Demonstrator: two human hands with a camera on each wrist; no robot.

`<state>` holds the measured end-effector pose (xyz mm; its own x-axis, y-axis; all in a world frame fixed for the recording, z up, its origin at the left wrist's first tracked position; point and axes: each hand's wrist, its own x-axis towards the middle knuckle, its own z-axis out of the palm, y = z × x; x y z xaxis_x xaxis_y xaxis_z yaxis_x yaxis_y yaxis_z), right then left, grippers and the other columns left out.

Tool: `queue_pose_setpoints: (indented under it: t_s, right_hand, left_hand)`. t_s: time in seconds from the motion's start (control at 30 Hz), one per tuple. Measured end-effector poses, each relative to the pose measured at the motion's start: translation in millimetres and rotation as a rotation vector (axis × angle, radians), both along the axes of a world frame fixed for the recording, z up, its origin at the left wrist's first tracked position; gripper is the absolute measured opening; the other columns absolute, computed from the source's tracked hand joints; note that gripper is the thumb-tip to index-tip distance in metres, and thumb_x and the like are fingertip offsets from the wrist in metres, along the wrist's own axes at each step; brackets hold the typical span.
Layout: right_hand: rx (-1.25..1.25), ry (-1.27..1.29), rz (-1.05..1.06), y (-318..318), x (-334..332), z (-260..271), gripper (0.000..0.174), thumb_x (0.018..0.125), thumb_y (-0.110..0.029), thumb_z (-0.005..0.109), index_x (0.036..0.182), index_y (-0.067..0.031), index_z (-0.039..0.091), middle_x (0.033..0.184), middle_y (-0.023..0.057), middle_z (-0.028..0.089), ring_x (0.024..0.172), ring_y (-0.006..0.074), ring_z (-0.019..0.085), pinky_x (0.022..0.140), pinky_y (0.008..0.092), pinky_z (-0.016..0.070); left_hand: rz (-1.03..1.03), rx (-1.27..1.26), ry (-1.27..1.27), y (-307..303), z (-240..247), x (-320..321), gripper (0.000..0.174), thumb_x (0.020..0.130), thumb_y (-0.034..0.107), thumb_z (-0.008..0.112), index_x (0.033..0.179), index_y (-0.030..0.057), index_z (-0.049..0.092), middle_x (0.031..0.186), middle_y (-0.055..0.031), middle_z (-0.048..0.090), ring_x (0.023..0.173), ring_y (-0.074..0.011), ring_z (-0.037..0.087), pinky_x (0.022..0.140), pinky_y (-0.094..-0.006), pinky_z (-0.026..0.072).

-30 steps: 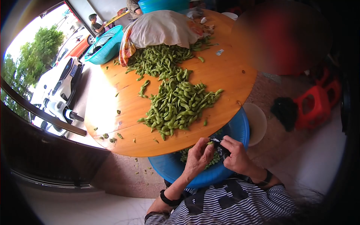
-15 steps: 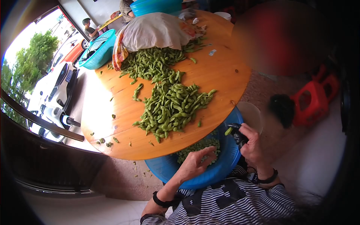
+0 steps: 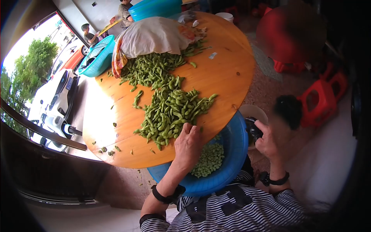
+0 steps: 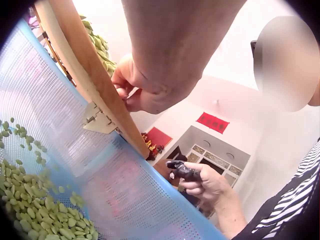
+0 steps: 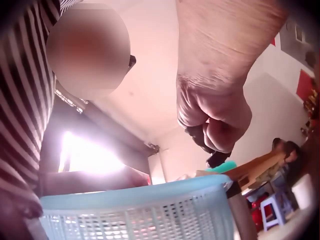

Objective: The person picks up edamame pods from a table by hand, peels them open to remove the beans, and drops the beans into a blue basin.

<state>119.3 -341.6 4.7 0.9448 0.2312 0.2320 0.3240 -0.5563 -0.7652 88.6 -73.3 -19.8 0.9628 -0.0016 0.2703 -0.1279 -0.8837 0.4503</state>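
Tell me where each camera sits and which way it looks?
Head: on the head, facing down at the table, pods and blue basket; shows left hand, right hand, striped top.
Left wrist: under the left wrist, facing up past that hand and the table edge toward the right hand.
Right wrist: under the right wrist, facing up at that hand gripping a dark tool.
Shared: all three show the basket.

Glossy varnished wooden table [image 3: 228, 73], perforated blue plastic basket [image 3: 235, 154], matt cloth sack [image 3: 150, 36].
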Motion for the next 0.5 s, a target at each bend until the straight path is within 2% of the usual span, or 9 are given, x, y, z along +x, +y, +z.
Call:
queue_pose_setpoints:
  t_s: [0.07,0.13,0.17,0.3,0.4,0.43,0.47,0.5]
  right_hand:
    - [0.204,0.178,0.235,15.5,-0.9,-3.2,0.035,0.062,0.003,0.041,0.094,0.0073,0.054,0.076,0.0180,0.052,0.065,0.0313,0.051,0.066,0.0324,0.0459]
    - [0.283,0.077,0.339,32.4,-1.5,-8.2,0.033,0.061,0.000,0.042,0.092,0.0081,0.052,0.074,0.0164,0.044,0.062,0.0277,0.040,0.061,0.0298,0.0414]
    - [0.260,0.049,0.340,36.9,-1.2,-15.2,0.032,0.061,-0.002,0.043,0.091,0.0083,0.050,0.075,0.0161,0.040,0.062,0.0273,0.038,0.059,0.0316,0.0402]
    - [0.270,0.076,0.344,51.6,-3.4,-19.2,0.029,0.060,-0.003,0.044,0.087,0.0078,0.048,0.073,0.0161,0.036,0.062,0.0258,0.034,0.058,0.0322,0.0389]
    - [0.253,0.143,0.361,50.7,-6.5,-9.7,0.028,0.060,-0.003,0.043,0.085,0.0076,0.048,0.072,0.0159,0.035,0.062,0.0254,0.033,0.057,0.0318,0.0380]
    - [0.226,0.149,0.367,47.4,-5.8,-13.5,0.027,0.058,-0.001,0.041,0.083,0.0076,0.047,0.072,0.0158,0.035,0.062,0.0253,0.033,0.058,0.0301,0.0376]
    - [0.226,0.155,0.333,48.1,-6.4,-19.2,0.028,0.057,0.000,0.040,0.083,0.0077,0.048,0.071,0.0135,0.036,0.063,0.0202,0.035,0.058,0.0270,0.0366]
    - [0.275,0.210,0.333,49.2,-7.0,-19.3,0.030,0.058,0.000,0.040,0.085,0.0080,0.050,0.072,0.0107,0.040,0.065,0.0171,0.037,0.059,0.0254,0.0367]
  left_hand:
    - [0.022,-0.085,-0.148,-3.2,1.7,-2.7,0.010,0.085,0.005,0.060,0.095,0.0049,0.062,0.090,-0.0130,0.056,0.078,-0.0334,0.061,0.065,-0.0427,0.0500]
    - [0.038,-0.104,-0.146,-4.9,6.6,-2.9,0.011,0.085,0.007,0.061,0.096,0.0052,0.062,0.090,-0.0123,0.056,0.079,-0.0329,0.061,0.065,-0.0424,0.0500]
    - [0.057,-0.125,-0.146,-5.3,8.1,-2.0,0.012,0.084,0.008,0.062,0.096,0.0056,0.063,0.090,-0.0117,0.055,0.079,-0.0324,0.061,0.066,-0.0421,0.0500]
    - [0.088,-0.022,-0.059,-7.9,4.3,3.7,0.018,0.085,0.015,0.062,0.101,0.0079,0.064,0.090,-0.0108,0.055,0.079,-0.0318,0.061,0.066,-0.0420,0.0502]
    - [0.071,-0.012,-0.089,-9.0,-1.9,8.2,0.014,0.084,0.014,0.062,0.097,0.0097,0.065,0.092,-0.0094,0.055,0.081,-0.0311,0.061,0.068,-0.0415,0.0509]
    - [0.005,-0.027,-0.127,-6.1,-7.9,8.5,0.012,0.084,0.014,0.062,0.095,0.0092,0.066,0.091,-0.0091,0.055,0.081,-0.0310,0.060,0.068,-0.0416,0.0510]
    - [-0.064,-0.043,-0.166,-3.9,-12.6,8.7,0.011,0.085,0.013,0.062,0.093,0.0087,0.066,0.090,-0.0089,0.055,0.081,-0.0310,0.060,0.069,-0.0417,0.0511]
    - [-0.050,-0.145,-0.176,-10.1,-1.4,3.0,0.008,0.082,0.009,0.065,0.091,0.0067,0.066,0.086,-0.0080,0.058,0.077,-0.0279,0.061,0.067,-0.0379,0.0515]
